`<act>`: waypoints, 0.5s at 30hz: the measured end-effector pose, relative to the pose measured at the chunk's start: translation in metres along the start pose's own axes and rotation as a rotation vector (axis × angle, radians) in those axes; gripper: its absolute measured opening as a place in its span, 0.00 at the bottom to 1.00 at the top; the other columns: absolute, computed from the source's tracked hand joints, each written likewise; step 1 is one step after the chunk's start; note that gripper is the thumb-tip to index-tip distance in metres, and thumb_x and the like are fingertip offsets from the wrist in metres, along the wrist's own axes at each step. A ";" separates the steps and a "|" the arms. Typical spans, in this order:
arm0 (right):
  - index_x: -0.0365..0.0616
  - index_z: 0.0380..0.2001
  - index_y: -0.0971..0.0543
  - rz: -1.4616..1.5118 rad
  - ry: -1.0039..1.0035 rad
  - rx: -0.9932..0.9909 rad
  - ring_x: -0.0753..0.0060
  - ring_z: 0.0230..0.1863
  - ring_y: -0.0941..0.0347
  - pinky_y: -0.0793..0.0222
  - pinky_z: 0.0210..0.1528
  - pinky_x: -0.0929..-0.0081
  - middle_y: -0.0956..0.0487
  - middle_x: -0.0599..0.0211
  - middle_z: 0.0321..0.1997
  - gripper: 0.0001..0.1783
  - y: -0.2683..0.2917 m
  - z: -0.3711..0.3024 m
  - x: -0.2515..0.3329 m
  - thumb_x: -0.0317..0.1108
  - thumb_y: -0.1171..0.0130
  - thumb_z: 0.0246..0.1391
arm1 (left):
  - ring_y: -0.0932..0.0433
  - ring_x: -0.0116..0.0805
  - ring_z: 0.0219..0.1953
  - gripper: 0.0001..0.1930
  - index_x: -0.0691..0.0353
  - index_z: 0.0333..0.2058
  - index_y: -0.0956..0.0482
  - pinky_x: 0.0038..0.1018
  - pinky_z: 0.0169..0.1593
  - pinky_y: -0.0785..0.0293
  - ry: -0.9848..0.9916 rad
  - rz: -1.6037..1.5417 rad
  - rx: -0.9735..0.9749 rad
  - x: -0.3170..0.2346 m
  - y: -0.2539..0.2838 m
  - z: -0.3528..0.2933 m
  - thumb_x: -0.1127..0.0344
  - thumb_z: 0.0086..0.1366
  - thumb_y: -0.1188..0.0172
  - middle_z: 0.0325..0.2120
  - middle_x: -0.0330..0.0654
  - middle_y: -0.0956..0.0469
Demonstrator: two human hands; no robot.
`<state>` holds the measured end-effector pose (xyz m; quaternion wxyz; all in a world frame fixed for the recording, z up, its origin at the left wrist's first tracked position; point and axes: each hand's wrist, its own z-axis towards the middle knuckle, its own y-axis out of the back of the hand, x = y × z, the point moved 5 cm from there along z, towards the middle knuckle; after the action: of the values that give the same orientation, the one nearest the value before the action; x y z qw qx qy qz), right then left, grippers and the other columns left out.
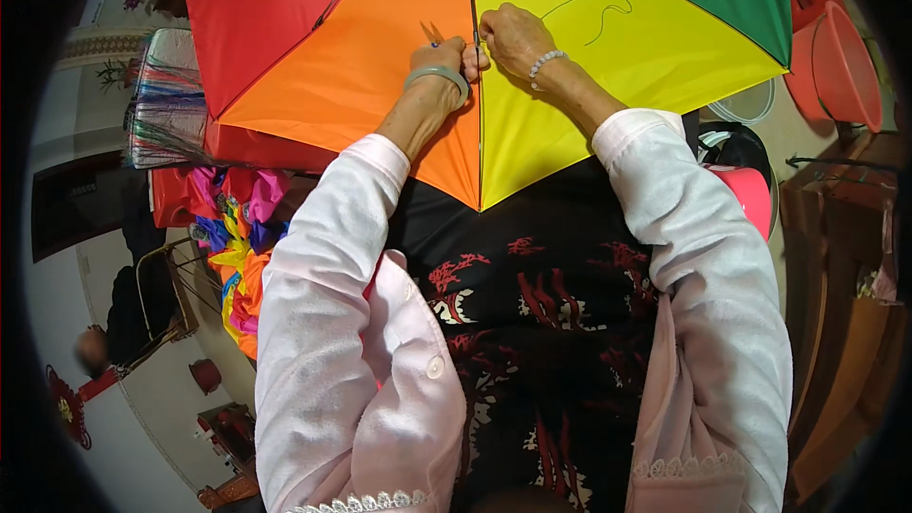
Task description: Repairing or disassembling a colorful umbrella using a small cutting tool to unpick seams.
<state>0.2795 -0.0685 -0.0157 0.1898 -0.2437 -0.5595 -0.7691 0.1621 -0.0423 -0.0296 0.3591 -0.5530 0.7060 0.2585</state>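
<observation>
A rainbow umbrella canopy [380, 57] is spread before me, its orange and yellow panels meeting along a dark rib [481, 133]. On the orange side my left hand [443, 62] is closed, its fingertips pinching at the rib. The pointed blades of small scissors [430, 33] stick up from that hand. Just right of the rib, my right hand [518, 38] is closed in a pinch close to the left fingertips. Dark thread [608, 8] loops from beside the right hand over the yellow panel. Whether a needle is in the fingers is too small to see.
Bundles of coloured threads [166, 100] hang over a pale block at the left. Below them lies a heap of bright folded fabric [242, 237]. Red buckets [836, 66] stand at the far right, above brown wooden furniture [836, 323]. A person sits at the far left.
</observation>
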 end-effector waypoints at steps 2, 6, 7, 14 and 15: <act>0.37 0.18 0.28 -0.010 -0.022 0.001 0.52 0.26 0.30 0.35 0.30 0.62 0.28 0.53 0.21 0.09 0.002 0.000 -0.004 0.31 0.52 0.45 | 0.33 0.31 0.11 0.08 0.73 0.27 0.34 0.21 0.11 0.41 0.002 -0.054 -0.079 -0.002 0.001 -0.007 0.72 0.59 0.57 0.12 0.47 0.30; 0.38 0.17 0.27 0.045 -0.075 0.039 0.53 0.25 0.30 0.35 0.30 0.63 0.27 0.53 0.21 0.08 0.007 0.000 -0.010 0.31 0.51 0.43 | 0.31 0.33 0.13 0.07 0.74 0.29 0.36 0.22 0.12 0.39 0.009 -0.148 -0.089 -0.001 0.004 -0.002 0.73 0.59 0.58 0.15 0.49 0.28; 0.37 0.20 0.26 0.039 -0.083 0.093 0.53 0.28 0.29 0.33 0.32 0.64 0.26 0.52 0.24 0.08 0.008 0.000 -0.007 0.30 0.51 0.43 | 0.30 0.34 0.13 0.07 0.74 0.30 0.36 0.23 0.12 0.38 0.011 -0.186 -0.081 0.000 0.007 0.000 0.73 0.60 0.58 0.16 0.50 0.28; 0.35 0.25 0.22 0.063 -0.123 0.217 0.53 0.35 0.27 0.31 0.38 0.65 0.24 0.49 0.31 0.10 0.013 -0.005 -0.004 0.30 0.50 0.44 | 0.29 0.35 0.15 0.07 0.73 0.28 0.36 0.23 0.14 0.36 0.059 -0.151 0.000 0.003 0.011 0.008 0.72 0.61 0.58 0.17 0.49 0.28; 0.35 0.25 0.22 0.066 -0.113 0.212 0.53 0.35 0.27 0.31 0.38 0.65 0.24 0.49 0.32 0.10 0.014 -0.006 -0.003 0.30 0.50 0.44 | 0.29 0.34 0.15 0.07 0.72 0.28 0.36 0.23 0.15 0.36 0.072 -0.153 0.019 0.003 0.011 0.010 0.72 0.61 0.57 0.16 0.48 0.28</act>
<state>0.2886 -0.0779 -0.0085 0.2078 -0.2836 -0.6393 -0.6839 0.1527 -0.0340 -0.0385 0.3573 -0.6108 0.6767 0.2033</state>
